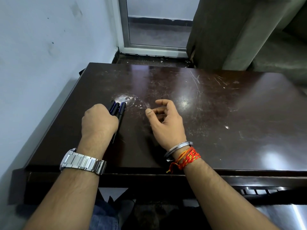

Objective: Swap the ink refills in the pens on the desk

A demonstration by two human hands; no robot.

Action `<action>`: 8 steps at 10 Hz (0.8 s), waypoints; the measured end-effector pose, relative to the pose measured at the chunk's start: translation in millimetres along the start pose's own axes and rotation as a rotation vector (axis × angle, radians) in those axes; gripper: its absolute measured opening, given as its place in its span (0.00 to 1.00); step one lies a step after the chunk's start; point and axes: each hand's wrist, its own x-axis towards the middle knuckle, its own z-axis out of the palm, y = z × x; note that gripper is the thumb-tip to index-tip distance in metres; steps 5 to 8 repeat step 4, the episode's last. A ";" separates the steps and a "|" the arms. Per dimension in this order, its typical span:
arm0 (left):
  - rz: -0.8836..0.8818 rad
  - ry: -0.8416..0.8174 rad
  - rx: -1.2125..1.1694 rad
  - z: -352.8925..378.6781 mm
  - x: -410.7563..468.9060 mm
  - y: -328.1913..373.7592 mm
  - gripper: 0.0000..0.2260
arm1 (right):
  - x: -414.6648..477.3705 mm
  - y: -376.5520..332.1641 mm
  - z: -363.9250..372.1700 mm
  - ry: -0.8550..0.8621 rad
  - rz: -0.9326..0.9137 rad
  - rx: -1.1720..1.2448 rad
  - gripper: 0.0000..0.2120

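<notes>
My left hand (98,121) is closed around a bundle of dark pens (118,109) with blue accents, their capped ends sticking out past my knuckles toward the far side of the desk (216,113). A thin dark tip pokes out below my fist toward me. My right hand (165,121) hovers just right of the pens with its fingers loosely curled and apart, holding nothing. How many pens are in the bundle is partly hidden by my fist.
The dark, scratched desk has a white scuffed patch (123,97) just beyond the pens. A white wall runs along the left, a glass door (156,24) stands behind the desk, and a grey curtain (232,30) hangs at the back right.
</notes>
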 end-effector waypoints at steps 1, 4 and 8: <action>0.011 0.006 -0.035 -0.5 -0.4 0.8 0.09 | -0.2 1.1 0.6 0.001 -0.014 0.000 0.13; 0.014 0.028 0.025 6.5 -2.9 4.5 0.17 | -0.5 0.9 2.5 0.006 -0.056 -0.021 0.13; 0.014 0.028 0.025 6.5 -2.9 4.5 0.17 | -0.5 0.9 2.5 0.006 -0.056 -0.021 0.13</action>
